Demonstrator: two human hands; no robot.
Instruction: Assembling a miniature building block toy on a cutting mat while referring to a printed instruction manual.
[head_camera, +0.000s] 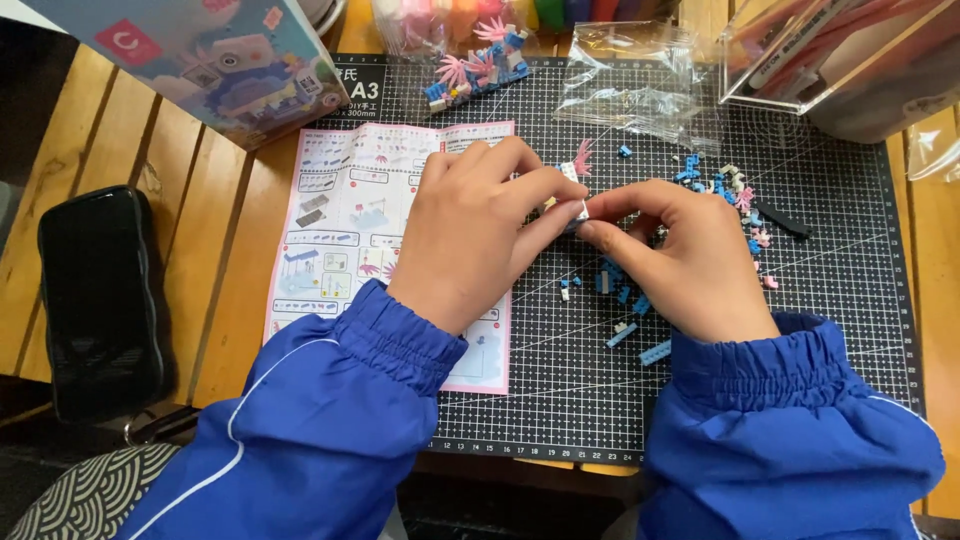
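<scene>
Tiny brick (580, 211) mostly hidden; box (215, 60) cropped

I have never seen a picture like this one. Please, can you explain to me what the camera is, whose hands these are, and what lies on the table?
The camera sits on the person's head and looks down, so both hands are that person's own. The left hand and right hand meet and pinch one tiny building brick between their fingertips. Under them lies a dark cutting mat on a wooden table. On it are a pink instruction sheet, loose small bricks, a partly built model and empty clear bags. A dark phone lies left.
</scene>
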